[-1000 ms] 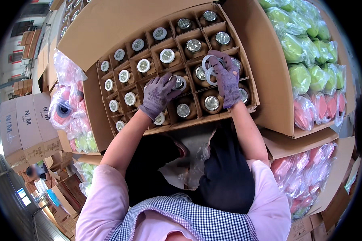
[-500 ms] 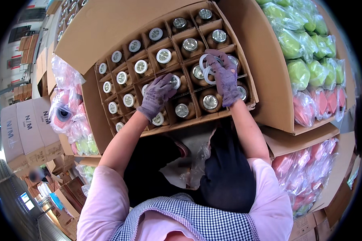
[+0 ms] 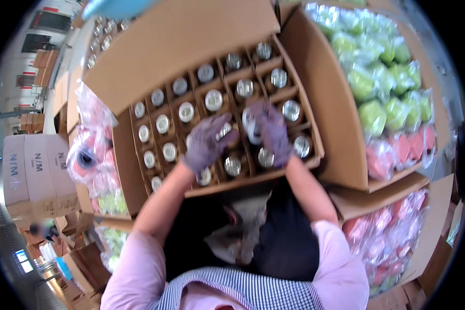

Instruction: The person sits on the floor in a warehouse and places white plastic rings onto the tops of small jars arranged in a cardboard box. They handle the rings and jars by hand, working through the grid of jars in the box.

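A cardboard box (image 3: 315, 154) is divided into compartments, each holding a jar with a shiny top, several topped with white rims. My left hand (image 3: 207, 142), in a grey-purple glove, has its fingers curled round a jar top (image 3: 223, 131) in the middle of the box. My right hand (image 3: 270, 132), gloved alike, grips white rings (image 3: 250, 124) over the compartment to the right. Motion blur and the fingers hide how the rings sit on the jar beneath them.
Open cartons of bagged green (image 3: 372, 118) and pink items (image 3: 377, 243) flank me on the right; more bagged pieces (image 3: 90, 155) lie at left. Stacked cartons (image 3: 39, 170) stand beyond, near another person (image 3: 49, 232). A blue object (image 3: 108, 8) is at the top edge.
The view has shifted, with the box lower in it and blurred. My right hand has moved slightly left over the jars, closer to my left hand, still with the rings.
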A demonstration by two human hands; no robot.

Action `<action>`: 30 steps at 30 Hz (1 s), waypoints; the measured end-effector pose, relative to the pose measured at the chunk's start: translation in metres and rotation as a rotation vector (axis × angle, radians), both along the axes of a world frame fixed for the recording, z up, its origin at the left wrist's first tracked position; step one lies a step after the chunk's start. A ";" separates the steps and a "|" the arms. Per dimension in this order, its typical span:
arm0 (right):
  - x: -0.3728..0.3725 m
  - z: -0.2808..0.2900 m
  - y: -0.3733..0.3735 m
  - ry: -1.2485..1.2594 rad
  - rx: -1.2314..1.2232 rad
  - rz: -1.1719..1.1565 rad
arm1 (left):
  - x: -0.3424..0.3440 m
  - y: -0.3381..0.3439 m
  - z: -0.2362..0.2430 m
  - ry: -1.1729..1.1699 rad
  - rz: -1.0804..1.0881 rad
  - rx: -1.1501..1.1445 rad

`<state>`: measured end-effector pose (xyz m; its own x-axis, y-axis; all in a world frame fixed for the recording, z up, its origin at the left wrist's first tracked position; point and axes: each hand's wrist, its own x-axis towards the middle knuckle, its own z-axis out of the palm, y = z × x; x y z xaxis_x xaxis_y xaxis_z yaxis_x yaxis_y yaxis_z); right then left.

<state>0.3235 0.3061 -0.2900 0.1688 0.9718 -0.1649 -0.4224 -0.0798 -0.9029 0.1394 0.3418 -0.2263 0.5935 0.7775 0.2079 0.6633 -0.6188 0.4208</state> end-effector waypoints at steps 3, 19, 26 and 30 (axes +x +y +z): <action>0.001 0.009 -0.007 -0.308 0.065 0.049 | 0.034 -0.009 0.025 -0.440 0.378 -0.867; 0.030 0.040 -0.043 -0.384 0.025 -0.050 | -0.022 -0.090 -0.042 0.038 -0.097 0.121; 0.046 0.049 -0.101 -0.083 -0.287 -0.244 | -0.012 -0.089 -0.065 -0.141 0.107 0.046; 0.051 0.051 -0.126 0.017 -0.293 -0.304 | -0.001 -0.101 -0.048 -0.045 0.120 0.082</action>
